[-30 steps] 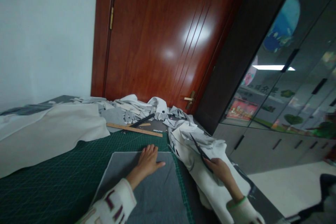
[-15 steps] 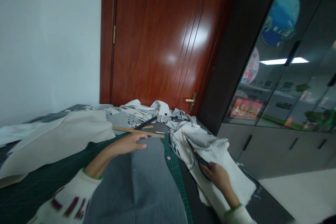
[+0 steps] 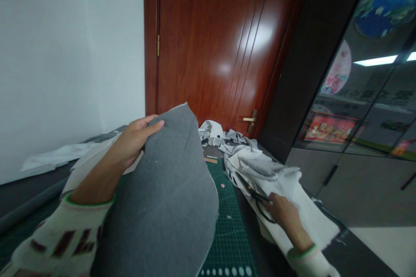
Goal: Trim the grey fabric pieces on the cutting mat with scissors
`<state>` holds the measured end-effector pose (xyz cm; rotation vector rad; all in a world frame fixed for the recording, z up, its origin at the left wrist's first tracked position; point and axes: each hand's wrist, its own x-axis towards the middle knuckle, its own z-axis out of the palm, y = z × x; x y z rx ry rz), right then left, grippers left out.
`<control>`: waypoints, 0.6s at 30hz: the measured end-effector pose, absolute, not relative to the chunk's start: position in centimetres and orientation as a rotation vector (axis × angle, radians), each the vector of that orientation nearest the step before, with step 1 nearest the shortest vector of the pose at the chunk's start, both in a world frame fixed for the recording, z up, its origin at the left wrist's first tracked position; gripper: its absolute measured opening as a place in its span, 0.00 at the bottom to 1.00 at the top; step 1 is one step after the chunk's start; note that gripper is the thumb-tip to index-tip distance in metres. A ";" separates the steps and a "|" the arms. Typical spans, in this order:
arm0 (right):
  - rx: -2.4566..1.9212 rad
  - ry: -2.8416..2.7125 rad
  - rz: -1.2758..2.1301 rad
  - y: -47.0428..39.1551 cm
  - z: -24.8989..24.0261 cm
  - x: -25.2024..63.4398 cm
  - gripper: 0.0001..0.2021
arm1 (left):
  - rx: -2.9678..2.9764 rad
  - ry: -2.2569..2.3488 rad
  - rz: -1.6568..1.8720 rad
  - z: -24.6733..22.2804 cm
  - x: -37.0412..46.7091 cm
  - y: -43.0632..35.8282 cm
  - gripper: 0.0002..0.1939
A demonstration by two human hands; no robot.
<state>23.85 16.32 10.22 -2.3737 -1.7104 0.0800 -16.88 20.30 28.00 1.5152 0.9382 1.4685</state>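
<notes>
A large piece of grey fabric (image 3: 175, 186) hangs from my left hand (image 3: 138, 136), its far edge pinched between thumb and fingers and raised off the table. Over on the right, my right hand (image 3: 284, 210) is closed on the handles of black scissors (image 3: 251, 190). The scissors lie low over a pile of white and light grey cloth (image 3: 269, 169), blades pointing away to the upper left. Beneath the grey fabric is a green cutting mat (image 3: 224, 225) with a printed grid, partly covered.
Fabric scraps (image 3: 211, 132) are heaped at the table's far end, before a brown wooden door (image 3: 211, 52). Pale cloth (image 3: 87, 164) lies on the left by the white wall. A wooden ruler (image 3: 211, 160) shows past the fabric. Grey cabinets (image 3: 318, 169) stand on the right.
My left hand has lifted the grey fabric's far edge up off the mat, hiding most of the ruler. My right hand stays over the cloth pile with the scissors. The view has shifted left.
</notes>
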 end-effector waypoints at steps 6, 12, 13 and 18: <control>-1.460 -1.948 0.611 15.9 15.5 18.6 0.22 | 1.541 0.662 1.336 30.7 -14.3 19.0 0.21; -0.725 -1.858 0.813 17.9 21.7 10.2 0.44 | 1.733 0.499 1.054 32.3 -10.7 17.7 0.12; -0.664 -1.831 0.906 18.2 22.2 9.1 0.41 | 1.752 0.481 1.060 32.5 -10.7 17.5 0.10; -0.703 -1.771 1.403 18.0 21.2 7.4 0.24 | 1.786 0.532 1.398 34.4 -13.8 16.8 0.08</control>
